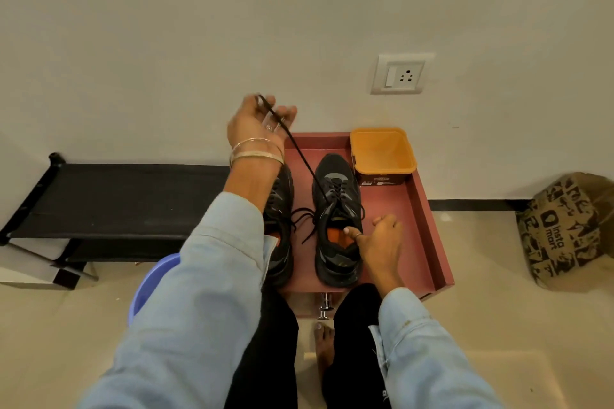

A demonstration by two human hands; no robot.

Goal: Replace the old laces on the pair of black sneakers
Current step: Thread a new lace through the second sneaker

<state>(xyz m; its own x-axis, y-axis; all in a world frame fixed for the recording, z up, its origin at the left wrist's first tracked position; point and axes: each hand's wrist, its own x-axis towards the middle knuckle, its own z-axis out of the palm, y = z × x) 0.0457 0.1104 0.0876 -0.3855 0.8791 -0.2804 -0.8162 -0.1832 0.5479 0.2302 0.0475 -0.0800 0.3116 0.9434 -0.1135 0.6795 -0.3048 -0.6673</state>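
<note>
While the left hand (257, 119) is raised above the tray, I see its fingers curled round one end of a black lace (300, 156), which runs taut and diagonal from that hand down to the eyelets of the right-side sneaker (337, 219). Two bangles (257, 151) sit on the left wrist. I see the right hand (382, 239) resting on the heel collar of this sneaker, thumb hooked inside the opening against the orange insole, the other fingers loosely bent beside the shoe. Loose lace ends lie between the two shoes. The left-side sneaker (282, 226) stands just beside the first, partly hidden by the left forearm. Both sneakers stand upright on a red tray (428, 226). An orange tub (382, 153) occupies the tray's far right corner. A brown paper bag (564, 229) sits on the floor, well apart to the right.
</note>
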